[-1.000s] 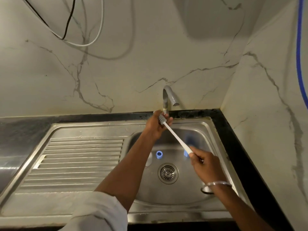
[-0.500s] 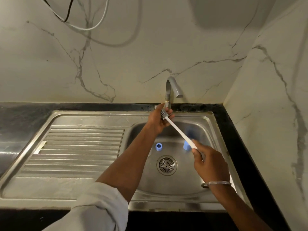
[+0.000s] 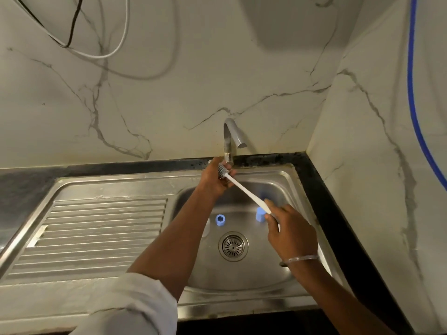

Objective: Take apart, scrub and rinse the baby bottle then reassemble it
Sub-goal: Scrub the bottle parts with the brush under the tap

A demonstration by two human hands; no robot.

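Observation:
My left hand reaches to the base of the tap, its fingers curled around the tap handle there, which is mostly hidden. My right hand grips the white handle of a bottle brush. The brush's grey bristle head lies against my left fingers. In the sink basin sit a blue ring and a blue cap. A pale piece shows beside my left forearm, mostly covered by the arm. No water is visible at the spout.
A ribbed steel drainboard lies left of the basin. The drain strainer is in the basin floor. A dark counter edge and marble walls close in the right side. Cables hang on the back wall, and a blue hose hangs at the right.
The view has shifted slightly. Both hands stay in nearly the same pose, the left at the tap base and the right on the brush handle.

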